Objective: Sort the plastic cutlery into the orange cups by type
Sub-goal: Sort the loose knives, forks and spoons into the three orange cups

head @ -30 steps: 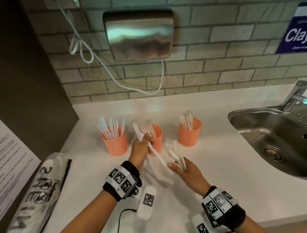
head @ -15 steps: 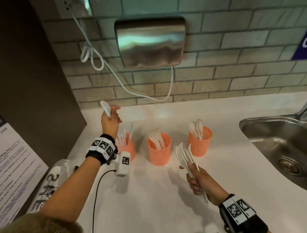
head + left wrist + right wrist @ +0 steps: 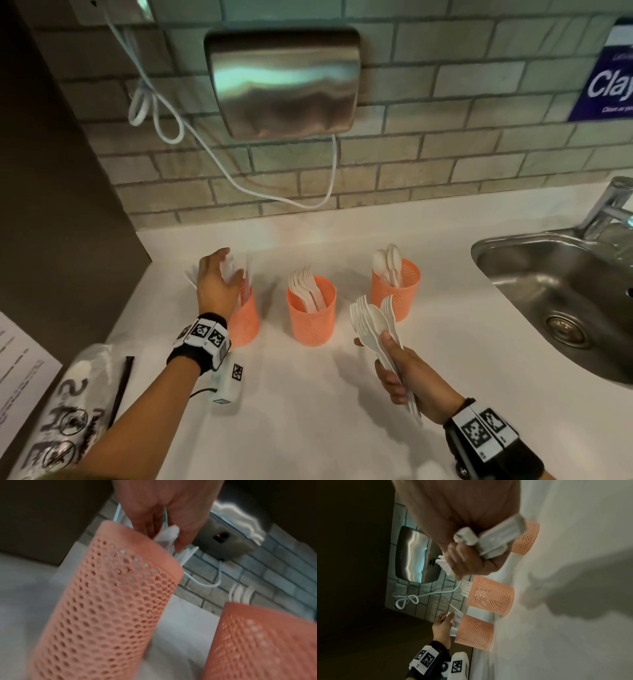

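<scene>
We see white plastic cutlery split four ways. Three orange cups stand in a row on the white counter [image 3: 308,411], apart from each other w/ gaps between. The left cup [image 3: 244,320] holds knives [image 3: 248,274], blades up above the rim. The middle cup [image 3: 311,313] holds forks [image 3: 303,284], leaning to its left side. The right cup [image 3: 397,291] holds spoons [image 3: 387,260], bowls up.

The left hand [image 3: 215,284] sits over the left cup's rim, fingers among the knife tops; in the left wrist view fingers and thumb close round white pieces at the rim, but blur means we cannot tell if it's gripping or just letting go. The right hand [image 3: 407,373] is clenched round a bundle of forks and spoons [image 3: 371,323], heads fanned up and toward the right cup, handle ends sticking out below the fist, held above the counter just in front of the gap btw middle and right cups.

Edges: the row is near the back, w/ a strip of counter behind it up to the brick wall [image 3: 445,164]. Left cup is close to the counter's left edge and the dark panel [image 3: 51,205] there. A sink [image 3: 565,308] cuts in on the right, apart from the right cup. Front of the cups there's open counter; a printed bag [image 3: 65,421] lies at front left. A steel dryer [image 3: 284,82] hangs on the wall above, its cord [image 3: 239,181] looping down.
</scene>
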`<action>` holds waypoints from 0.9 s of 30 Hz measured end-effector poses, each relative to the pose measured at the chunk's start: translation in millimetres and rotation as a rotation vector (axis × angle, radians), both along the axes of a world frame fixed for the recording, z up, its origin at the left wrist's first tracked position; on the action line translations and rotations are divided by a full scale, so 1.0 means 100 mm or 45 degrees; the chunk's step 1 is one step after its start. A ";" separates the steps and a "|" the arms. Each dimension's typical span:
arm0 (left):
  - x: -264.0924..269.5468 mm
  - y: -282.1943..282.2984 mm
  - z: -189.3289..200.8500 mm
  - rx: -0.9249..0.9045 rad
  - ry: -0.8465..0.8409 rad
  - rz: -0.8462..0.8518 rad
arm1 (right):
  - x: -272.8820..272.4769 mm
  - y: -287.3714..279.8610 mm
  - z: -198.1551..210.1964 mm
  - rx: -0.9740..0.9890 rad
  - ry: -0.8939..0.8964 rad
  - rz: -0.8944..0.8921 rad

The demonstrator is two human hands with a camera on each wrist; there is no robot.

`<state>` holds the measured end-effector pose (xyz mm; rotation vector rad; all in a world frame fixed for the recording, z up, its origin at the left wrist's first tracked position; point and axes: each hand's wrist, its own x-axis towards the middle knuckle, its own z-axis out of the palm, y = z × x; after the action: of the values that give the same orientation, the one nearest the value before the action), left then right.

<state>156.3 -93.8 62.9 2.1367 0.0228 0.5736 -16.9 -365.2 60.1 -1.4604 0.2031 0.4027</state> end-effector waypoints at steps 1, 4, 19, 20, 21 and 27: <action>-0.02 0.01 0.00 0.140 -0.066 -0.001 | 0.00 0.00 0.00 0.007 0.001 0.001; -0.17 -0.08 0.10 0.227 -0.274 -0.047 | 0.02 0.01 0.00 0.033 -0.006 0.001; -1.53 -1.43 -0.04 -0.457 0.398 -0.629 | -0.06 0.31 0.04 -0.004 -0.313 -0.248; -1.52 -1.46 -0.06 -0.453 0.400 -0.588 | -0.07 0.31 0.03 -0.002 -0.322 -0.247; -1.52 -1.48 -0.07 -0.424 0.403 -0.550 | -0.09 0.31 0.04 0.003 -0.327 -0.246; -1.56 -1.50 -0.04 -0.581 0.433 -0.423 | -0.17 0.31 0.00 0.019 -0.351 -0.283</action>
<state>0.4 -244.0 59.2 1.7168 -0.0119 0.0001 -33.5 -334.5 60.3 -1.4439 0.1388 0.0212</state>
